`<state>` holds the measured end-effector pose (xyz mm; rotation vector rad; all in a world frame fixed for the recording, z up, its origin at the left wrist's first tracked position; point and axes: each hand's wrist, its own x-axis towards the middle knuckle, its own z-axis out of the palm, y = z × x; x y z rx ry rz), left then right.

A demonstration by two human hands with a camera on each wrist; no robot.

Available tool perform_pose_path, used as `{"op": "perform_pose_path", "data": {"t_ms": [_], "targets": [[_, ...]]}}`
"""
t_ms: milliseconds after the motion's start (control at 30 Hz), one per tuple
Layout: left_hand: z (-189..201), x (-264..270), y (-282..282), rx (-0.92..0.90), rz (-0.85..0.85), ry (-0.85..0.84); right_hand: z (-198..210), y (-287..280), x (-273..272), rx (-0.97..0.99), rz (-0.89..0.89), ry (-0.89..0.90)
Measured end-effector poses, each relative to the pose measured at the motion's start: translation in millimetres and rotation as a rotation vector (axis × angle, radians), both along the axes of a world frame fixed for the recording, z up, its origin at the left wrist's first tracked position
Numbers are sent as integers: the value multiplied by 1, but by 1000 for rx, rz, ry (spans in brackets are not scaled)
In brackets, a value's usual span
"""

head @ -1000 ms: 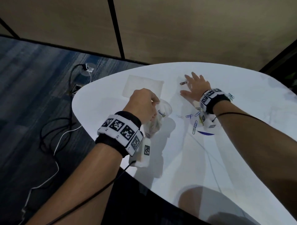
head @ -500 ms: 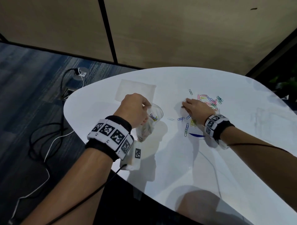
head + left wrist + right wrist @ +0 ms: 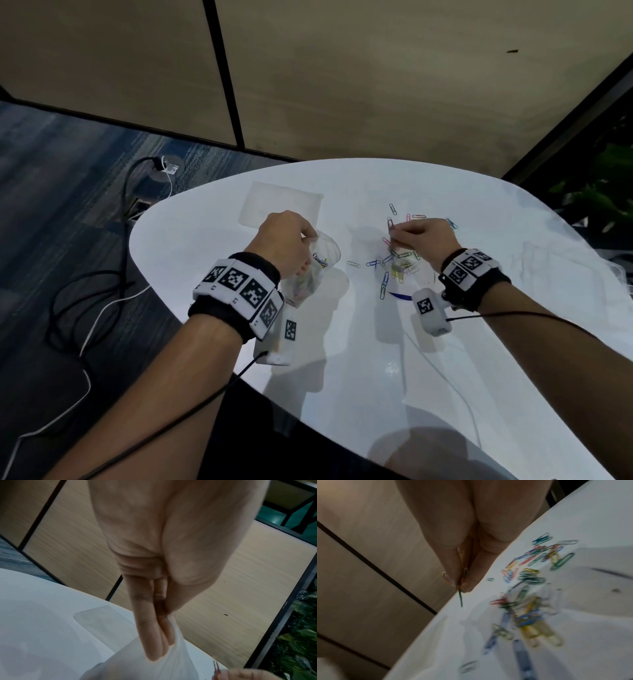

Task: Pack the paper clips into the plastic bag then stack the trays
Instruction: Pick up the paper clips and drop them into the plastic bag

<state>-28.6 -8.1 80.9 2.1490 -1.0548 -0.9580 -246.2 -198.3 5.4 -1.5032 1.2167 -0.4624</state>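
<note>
My left hand [image 3: 301,240] holds a clear plastic bag [image 3: 317,263] upright by its rim, mouth open toward the right, with several coloured paper clips inside. In the left wrist view the fingers [image 3: 150,635] and thumb pinch the bag's edge [image 3: 178,655]. My right hand [image 3: 394,233] hovers just above the white table [image 3: 342,377] and pinches a few paper clips [image 3: 460,599], one green clip sticking out below the fingertips. Several loose paper clips [image 3: 399,263] lie under and behind that hand, also as a scattered pile [image 3: 530,601]. A clear flat tray [image 3: 281,205] lies behind my left hand.
The table's curved edge [image 3: 144,260] runs close to my left wrist, with cables [image 3: 102,301] on the carpet below. A dark blue mark [image 3: 400,296] lies near the clips. Something clear sits at the table's right edge [image 3: 616,274]. Wall panels stand behind.
My right hand drew back from the far side of the table, closed on a few clips and lifted them toward the bag. The left hand kept holding the bag.
</note>
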Motion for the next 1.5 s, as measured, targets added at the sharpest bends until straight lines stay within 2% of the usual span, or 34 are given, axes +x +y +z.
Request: {"op": "perform_pose_path", "data": {"t_ms": [67,167,267,367,433,533,600,667,767,800,833,967,1200,1267,1367,1400,1500], "targets": [[-1,-1,-2,4,-6,-14,22,21,9,132,35,-223],[-1,-4,-4,6,-24,-42,42,56,23,155,174,-308],[-1,-10,-7,9,-34,-41,44,81,35,33,224,-225],[0,-14,-8,11,-37,-18,35,91,42,-207,335,-10],[2,-15,-9,12,-24,9,35,90,44,-199,427,14],[6,-14,-9,7,-12,18,50,73,39,47,332,-224],[6,-13,-10,12,-9,24,46,45,25,81,219,-264],[5,-14,-10,8,-9,17,29,10,4,-60,111,-74],[2,-14,-10,-1,-21,-17,4,-33,-30,-306,55,529],[2,-13,-10,-1,-20,-10,-4,-43,-40,-308,40,661],[2,-13,-9,-5,-19,-3,-14,-52,-46,-267,25,718],[4,-11,-8,-19,9,5,-44,-66,-37,-165,76,707],[9,-9,-6,-21,8,22,-49,-69,8,-339,417,889],[10,-9,-5,-19,6,17,-48,-69,10,-404,412,899],[9,-10,-5,-26,-1,9,-38,-72,17,-439,281,904],[8,-10,-5,-26,-2,8,-36,-73,21,-420,294,906],[8,-8,-4,-24,1,1,-38,-67,34,-443,485,904]]}}
